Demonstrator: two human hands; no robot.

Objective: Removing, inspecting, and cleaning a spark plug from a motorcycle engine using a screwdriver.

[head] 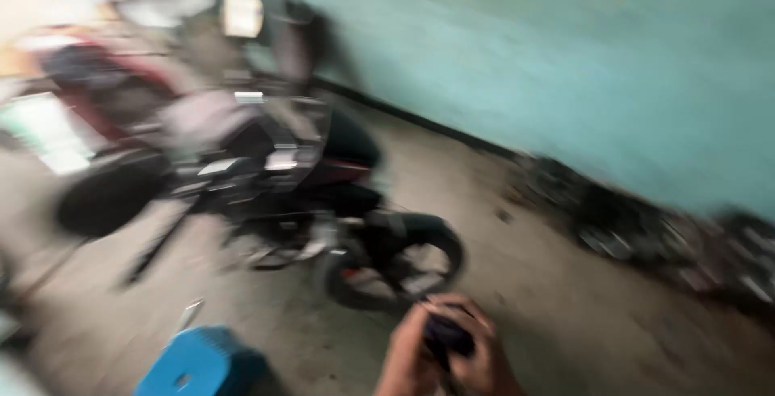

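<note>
Two hands, our left hand (409, 356) and right hand (478, 353), close their grip together around a small dark object (445, 336), the motorcycle (323, 202) at eleven o'clock.

Two hands — the left hand (408, 357) and the right hand (478, 347) — meet at the bottom centre of the frame around one small dark object (446, 336), too blurred to identify. One dark motorcycle (274, 194) stands at centre left. One blue plastic stool (202, 362) sits at lower left. One heap of dark metal parts (646, 230) — uncountable through the blur — lines the wall at right.
</note>
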